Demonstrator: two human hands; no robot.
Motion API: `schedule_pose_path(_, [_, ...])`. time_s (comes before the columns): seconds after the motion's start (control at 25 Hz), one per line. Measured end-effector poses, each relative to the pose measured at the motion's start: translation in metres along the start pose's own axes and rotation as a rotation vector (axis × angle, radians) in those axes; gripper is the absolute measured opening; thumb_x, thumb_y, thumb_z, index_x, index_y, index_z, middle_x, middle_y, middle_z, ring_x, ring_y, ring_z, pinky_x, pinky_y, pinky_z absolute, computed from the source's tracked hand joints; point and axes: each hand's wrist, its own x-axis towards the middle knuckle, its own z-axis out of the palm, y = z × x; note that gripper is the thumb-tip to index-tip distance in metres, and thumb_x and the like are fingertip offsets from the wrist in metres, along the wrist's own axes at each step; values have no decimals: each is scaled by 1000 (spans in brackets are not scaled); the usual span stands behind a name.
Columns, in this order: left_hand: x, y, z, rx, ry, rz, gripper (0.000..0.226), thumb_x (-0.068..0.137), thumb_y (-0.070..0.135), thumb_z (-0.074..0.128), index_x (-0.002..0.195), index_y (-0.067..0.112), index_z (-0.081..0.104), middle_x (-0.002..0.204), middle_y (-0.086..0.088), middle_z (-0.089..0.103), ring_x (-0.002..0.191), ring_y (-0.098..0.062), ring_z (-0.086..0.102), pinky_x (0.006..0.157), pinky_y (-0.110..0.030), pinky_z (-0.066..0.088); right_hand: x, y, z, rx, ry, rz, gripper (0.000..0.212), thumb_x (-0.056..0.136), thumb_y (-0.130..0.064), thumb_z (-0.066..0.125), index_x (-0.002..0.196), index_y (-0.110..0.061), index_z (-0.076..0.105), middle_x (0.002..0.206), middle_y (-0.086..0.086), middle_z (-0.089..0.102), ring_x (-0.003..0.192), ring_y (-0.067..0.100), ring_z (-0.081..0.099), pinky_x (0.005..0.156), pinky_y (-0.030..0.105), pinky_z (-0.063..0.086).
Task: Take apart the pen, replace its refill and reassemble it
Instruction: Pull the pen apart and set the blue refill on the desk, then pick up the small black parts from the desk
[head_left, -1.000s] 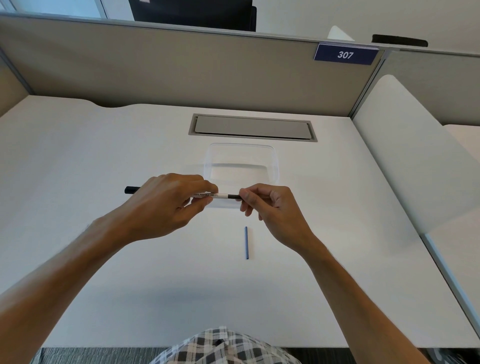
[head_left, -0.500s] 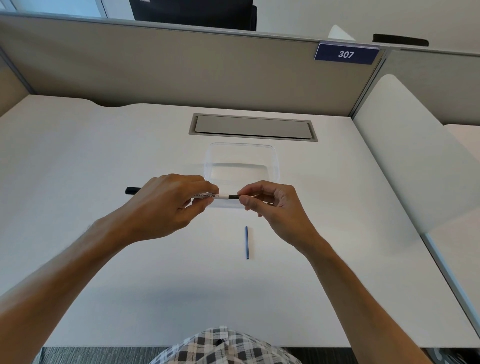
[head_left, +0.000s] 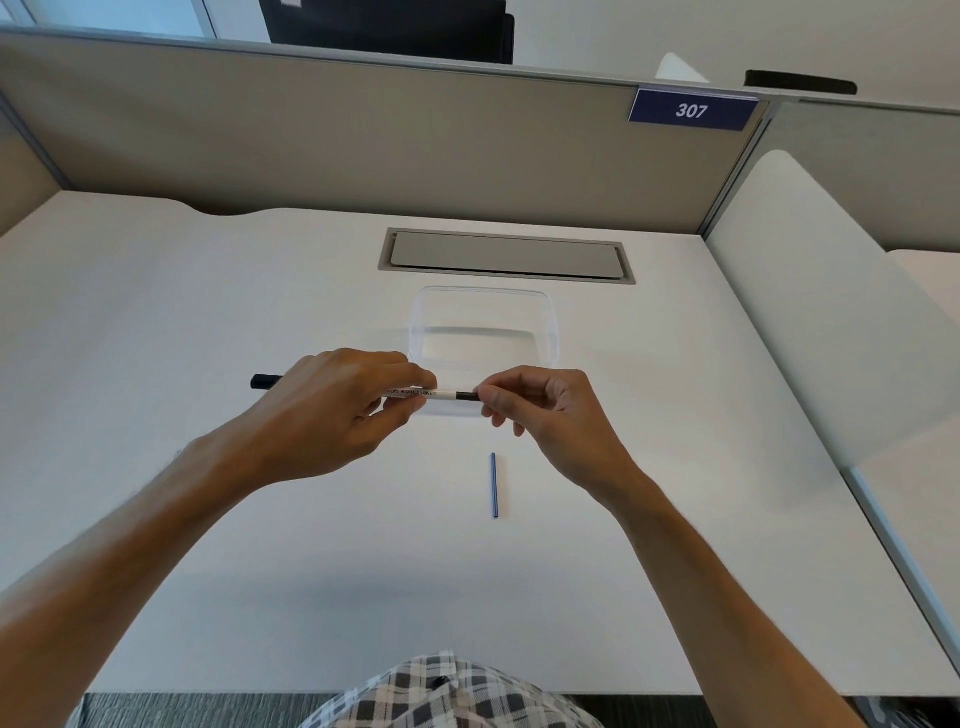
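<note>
White desk (head_left: 208, 322): pen (head_left: 441, 395) level between hands, left (head_left: 332, 410) gripping barrel, right (head_left: 540, 410) pinching black end.

Clear glossy plastic tray (head_left: 550, 332) on a smooth matt white desk (head_left: 208, 312).

Pen (head_left: 436, 395) between left hand (head_left: 337, 410) and right hand (head_left: 545, 410) — refill (head_left: 493, 486) below.

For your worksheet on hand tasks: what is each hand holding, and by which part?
Both hold one pen. The left hand wraps its white barrel; the right hand pinches its black end section.
</note>
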Motion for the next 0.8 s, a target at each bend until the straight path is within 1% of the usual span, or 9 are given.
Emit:
schedule_pose_path(0.12, [-1,-1,-1,2,1,0,17,94,26,55,107,26,67,74,24,51,61,-9,51,55,-34,46,-1,-1,-3,-23,-10,-3,5,88,-16,74,89,-19,78,78,-9,75,74,2,66,65,13,46])
schedule_pose_path(0.2, [-1,-1,-1,5,-1,5,16,94,26,55,106,27,67,74,23,51,60,-8,51,54,-33,46,-2,-2,-5,-65,9,3,4,86,-20,77,90,-21,78,84,-9,77,80,4,70,72,25,54])
schedule_pose_path(0.28, [0,-2,-1,12,-9,3,16,94,27,55,105,29,67,73,23,50,59,-6,49,53,-31,44,-4,-2,-7,-128,30,0,6,85,-25,78,91,-24,79,88,-9,78,83,12,72,78,39,56])
schedule_pose_path(0.36, [0,-3,0,27,-22,-4,18,94,28,55,107,30,67,74,20,52,59,-5,48,53,-30,44,-4,0,-8,-239,36,-36,7,86,-28,77,93,-28,78,88,-11,77,81,26,71,73,43,53])
schedule_pose_path(0.4, [0,-4,0,33,-29,-7,18,94,28,55,108,30,67,74,19,52,59,-5,49,52,-30,44,-5,2,-9,-292,35,-61,7,86,-28,76,93,-29,78,88,-13,77,80,25,70,69,41,53])
schedule_pose_path(0.52, [-1,-7,3,30,-40,-19,19,94,29,55,107,30,68,74,16,54,59,-7,49,52,-32,45,-7,10,-12,-376,32,-106,6,88,-28,74,93,-29,78,90,-17,75,90,8,69,67,25,50])
schedule_pose_path(0.6, [-2,-9,6,19,-41,-36,18,94,29,54,106,31,67,74,16,55,60,-9,49,54,-34,46,-8,19,-11,-408,65,-109,5,87,-30,74,92,-30,77,90,-16,72,89,7,67,65,25,48])
schedule_pose_path(0.68, [-5,-11,9,3,-36,-67,16,94,28,54,104,30,67,74,16,56,61,-10,50,56,-35,47,-9,31,-5,-397,133,-81,3,86,-30,75,88,-29,77,85,-13,71,81,8,67,59,27,44])
schedule_pose_path(0.8, [-8,-13,16,-23,-30,-98,15,94,27,55,103,29,67,72,18,55,62,-9,51,57,-37,48,-15,50,12,-497,243,-3,2,83,-32,76,83,-30,76,77,-13,70,73,6,65,60,27,44])
